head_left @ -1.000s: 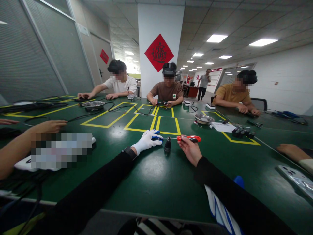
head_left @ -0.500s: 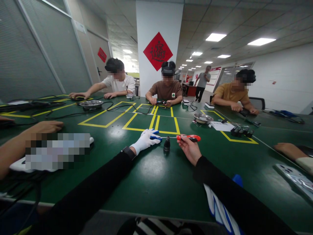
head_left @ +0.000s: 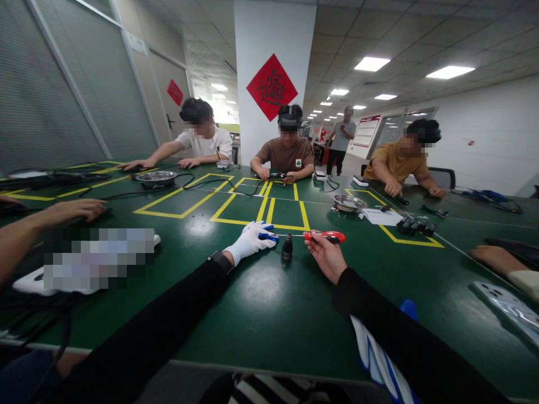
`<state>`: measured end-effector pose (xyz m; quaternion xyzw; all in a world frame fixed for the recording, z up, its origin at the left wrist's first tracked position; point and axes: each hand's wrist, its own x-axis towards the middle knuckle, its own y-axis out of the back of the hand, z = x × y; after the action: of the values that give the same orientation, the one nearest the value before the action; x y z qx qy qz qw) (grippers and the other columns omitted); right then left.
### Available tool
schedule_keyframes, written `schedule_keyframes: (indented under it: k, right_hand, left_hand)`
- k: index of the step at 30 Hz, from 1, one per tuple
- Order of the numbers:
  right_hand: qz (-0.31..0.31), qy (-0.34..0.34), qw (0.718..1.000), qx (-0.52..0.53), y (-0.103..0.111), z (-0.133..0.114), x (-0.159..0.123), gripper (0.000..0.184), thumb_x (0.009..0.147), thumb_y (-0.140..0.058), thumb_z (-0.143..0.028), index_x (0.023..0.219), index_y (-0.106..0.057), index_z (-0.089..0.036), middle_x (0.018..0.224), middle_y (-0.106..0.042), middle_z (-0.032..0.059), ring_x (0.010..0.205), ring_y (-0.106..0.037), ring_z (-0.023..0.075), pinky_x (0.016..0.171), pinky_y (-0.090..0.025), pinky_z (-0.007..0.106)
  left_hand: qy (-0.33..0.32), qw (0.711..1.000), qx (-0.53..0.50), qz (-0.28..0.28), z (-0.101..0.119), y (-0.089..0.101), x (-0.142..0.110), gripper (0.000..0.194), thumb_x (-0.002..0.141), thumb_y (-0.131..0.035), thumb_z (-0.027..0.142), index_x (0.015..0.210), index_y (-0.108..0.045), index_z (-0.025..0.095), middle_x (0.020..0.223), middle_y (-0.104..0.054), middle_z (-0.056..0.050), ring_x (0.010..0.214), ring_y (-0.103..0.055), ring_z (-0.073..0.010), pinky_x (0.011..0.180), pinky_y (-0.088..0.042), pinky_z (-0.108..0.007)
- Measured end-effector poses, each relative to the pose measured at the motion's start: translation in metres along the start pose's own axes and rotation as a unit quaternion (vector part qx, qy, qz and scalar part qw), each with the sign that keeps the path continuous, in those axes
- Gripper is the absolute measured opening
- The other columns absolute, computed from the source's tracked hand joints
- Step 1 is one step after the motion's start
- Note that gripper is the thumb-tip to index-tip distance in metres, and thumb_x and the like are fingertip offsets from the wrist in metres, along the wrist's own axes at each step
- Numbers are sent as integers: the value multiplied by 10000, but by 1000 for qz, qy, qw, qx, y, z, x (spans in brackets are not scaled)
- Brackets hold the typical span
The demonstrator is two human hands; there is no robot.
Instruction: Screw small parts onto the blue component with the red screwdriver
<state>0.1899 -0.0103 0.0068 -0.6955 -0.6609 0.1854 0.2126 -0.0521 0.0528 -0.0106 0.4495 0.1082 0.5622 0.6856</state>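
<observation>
My right hand [head_left: 327, 255], bare, is closed round the red and black handle of a screwdriver [head_left: 332, 237]. The screwdriver lies level, its thin metal shaft pointing left. At the far end of that shaft is my left hand [head_left: 252, 241], in a white glove with blue fingertips, its fingers closed about the tip. Whether the glove also covers some small part there I cannot tell. Between my hands, on the near side of the shaft, a black cone-shaped drill chuck-like part [head_left: 287, 248] stands upright on the green table [head_left: 269, 325].
A white and blue glove [head_left: 381, 353] lies by my right forearm. Phones [head_left: 507, 311] rest at both sides. Further off are metal bowls [head_left: 349, 203], a paper sheet [head_left: 381, 216], several black parts [head_left: 415, 225], cables and yellow tape outlines. Co-workers sit around the table.
My hands and the screwdriver hold nearly the same pose. The view has shifted slightly. A standing person in the background has moved left, and the seated co-worker at right has shifted their hands.
</observation>
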Motion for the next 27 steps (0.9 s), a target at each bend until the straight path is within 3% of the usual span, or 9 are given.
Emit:
schedule_keyframes:
  k: [6, 11, 14, 17, 21, 24, 27]
  right_hand:
    - [0, -1, 1000, 7, 1, -1, 0, 243, 668, -764, -194, 872, -653, -124, 829, -733, 81, 659, -669, 116, 596, -531, 194]
    - [11, -2, 1000, 28, 0, -4, 0, 204, 693, -737, -176, 872, -652, -127, 803, -729, 69, 660, -670, 113, 590, -535, 185]
    - [19, -10, 999, 48, 1, -5, 0, 168, 719, -711, -169, 873, -651, -138, 791, -729, 54, 662, -670, 109, 589, -537, 181]
    - [17, -19, 998, 63, 1, -7, -1, 153, 734, -701, -176, 873, -650, -142, 794, -729, 49, 659, -668, 105, 589, -540, 179]
    - [15, -23, 997, 71, -1, -8, -2, 154, 729, -704, -169, 871, -650, -141, 778, -726, 47, 647, -666, 106, 585, -539, 181]
    - [10, -21, 997, 72, -2, -7, -3, 155, 723, -708, -163, 865, -650, -151, 780, -725, 40, 652, -664, 106, 589, -538, 183]
    - [-1, -24, 997, 69, -2, -7, -3, 158, 716, -718, -176, 857, -646, -165, 784, -718, 30, 661, -658, 106, 598, -535, 189]
  left_hand:
    - [-3, 1000, -22, -5, 0, 3, 1, 459, 583, -764, 498, 972, -745, 255, 1320, -570, -52, 1306, -409, -320, 1134, -233, -450]
    - [46, 973, -225, -12, 8, 12, -3, 645, 622, -751, 476, 1171, -645, 155, 1231, -632, -113, 1170, -560, -289, 1069, -372, -438]
    - [55, 950, -308, -1, 12, 19, -7, 652, 679, -712, 481, 1223, -600, 140, 1259, -615, -111, 1175, -563, -263, 1085, -365, -423]
    - [38, 953, -300, 4, 13, 22, -9, 576, 677, -723, 453, 1161, -643, 152, 1319, -569, -104, 1237, -511, -265, 1117, -319, -416]
    - [21, 963, -270, -14, 14, 18, -9, 516, 653, -744, 430, 1078, -690, 143, 1386, -499, -126, 1162, -567, -287, 1054, -396, -421]
    - [12, 964, -265, -15, 16, 16, -9, 443, 724, -676, 447, 1041, -702, 139, 1341, -542, -135, 1068, -616, -269, 985, -450, -419]
    - [-18, 973, -231, 5, 18, 17, -9, 350, 781, -601, 428, 942, -727, 144, 1279, -593, -119, 1164, -550, -267, 1015, -420, -391]
